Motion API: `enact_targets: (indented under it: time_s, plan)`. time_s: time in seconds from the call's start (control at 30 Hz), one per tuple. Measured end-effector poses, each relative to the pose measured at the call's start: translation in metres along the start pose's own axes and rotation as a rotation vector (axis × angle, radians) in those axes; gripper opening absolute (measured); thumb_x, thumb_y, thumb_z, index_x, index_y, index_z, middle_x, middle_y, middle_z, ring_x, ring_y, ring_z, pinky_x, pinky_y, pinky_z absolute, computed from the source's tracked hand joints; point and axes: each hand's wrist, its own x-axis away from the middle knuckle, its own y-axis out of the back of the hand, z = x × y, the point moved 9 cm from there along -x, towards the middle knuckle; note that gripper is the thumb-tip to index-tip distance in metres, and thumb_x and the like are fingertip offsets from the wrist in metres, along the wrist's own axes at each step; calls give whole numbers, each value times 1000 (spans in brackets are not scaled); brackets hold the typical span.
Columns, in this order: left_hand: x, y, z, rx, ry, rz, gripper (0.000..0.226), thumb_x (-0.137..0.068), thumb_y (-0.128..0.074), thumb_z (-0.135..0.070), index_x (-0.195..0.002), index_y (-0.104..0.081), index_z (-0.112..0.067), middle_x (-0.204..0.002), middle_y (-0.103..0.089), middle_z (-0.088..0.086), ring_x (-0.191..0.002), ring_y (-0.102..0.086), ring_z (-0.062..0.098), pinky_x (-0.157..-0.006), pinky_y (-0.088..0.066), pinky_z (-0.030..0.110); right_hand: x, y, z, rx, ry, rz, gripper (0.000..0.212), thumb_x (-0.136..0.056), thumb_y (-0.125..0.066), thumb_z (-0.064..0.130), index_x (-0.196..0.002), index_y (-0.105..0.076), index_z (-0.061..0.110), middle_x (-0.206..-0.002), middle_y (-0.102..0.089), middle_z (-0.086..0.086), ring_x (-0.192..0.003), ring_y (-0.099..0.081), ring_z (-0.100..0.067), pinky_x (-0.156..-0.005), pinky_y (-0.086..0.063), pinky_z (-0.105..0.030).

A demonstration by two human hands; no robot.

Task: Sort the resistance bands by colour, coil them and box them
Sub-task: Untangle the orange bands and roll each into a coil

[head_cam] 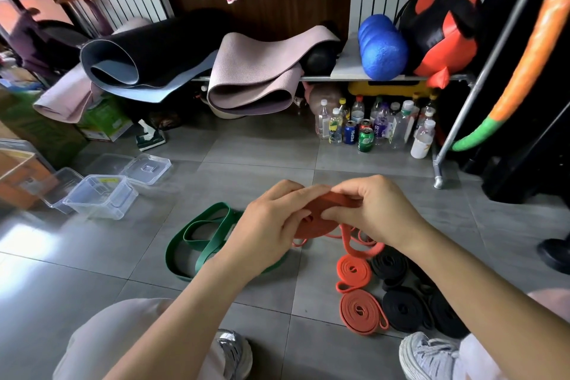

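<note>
Above the grey tiled floor [92, 256], in front of the person's knees, both hands work on one red band [337, 200]. The left hand [268, 222] curls round the wound part, thumb and fingers clamping its flat faces, most likely so the turns cannot spring apart. The right hand [373, 213] pinches the outer wrap from the other side and seems placed to feed it round. The band's loose tail [350, 245] drops to the tiles, so I judge this coil only partly wound.

Two finished red coils [354, 274] lie just beside the black coils [401, 308] near the right foot. Each colour is kept in its own cluster, which suggests the sorting is already settled there. The green bands [200, 241] lie loose and overlapping to the left, partly under the left forearm, not yet coiled. Well apart on the far left stand the clear plastic boxes [101, 203], open, with a lid [146, 168] laid beside them. Nothing can be made out inside them, so boxing looks not yet begun.
</note>
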Motion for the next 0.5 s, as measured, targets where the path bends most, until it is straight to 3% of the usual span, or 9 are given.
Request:
enact_targets:
  time_s: [0.07, 0.17, 0.37, 0.5]
  plan:
    - [-2, 7, 4, 82, 52, -45, 46, -88, -53, -8, -124, -51, -36, -104, -56, -11, -96, -55, 2, -85, -45, 18, -1, 5, -2, -109, -21, -16, 20, -70, -81, 13, -84, -73, 25, -75, -73, 5, -69, -69, -6, -69, -55, -24]
    - [-4, 26, 21, 135, 150, -156, 51, -85, -55, -9, -125, -49, -39, -105, -55, -19, -98, -52, -5, -88, -37, 9, -3, 15, -13, -147, -51, -22, 20, -70, -79, 8, -82, -72, 22, -78, -74, 4, -72, -70, -9, -73, -56, -24]
    - [2, 65, 46, 276, 276, -348, 50, -81, -56, -11, -112, -57, -51, -107, -59, -32, -104, -55, -3, -95, -43, 18, 4, 14, -50, -29, -190, -46, 20, -72, -78, 14, -67, -68, 30, -71, -73, 5, -72, -70, -12, -78, -56, -38]
    - [9, 80, 57, 269, 320, -407, 51, -81, -57, -10, -114, -53, -49, -107, -60, -28, -103, -56, -3, -95, -45, 22, 9, 10, -68, -213, -300, -108, 16, -74, -77, 13, -63, -72, 24, -69, -73, -7, -66, -66, -26, -67, -51, -37]
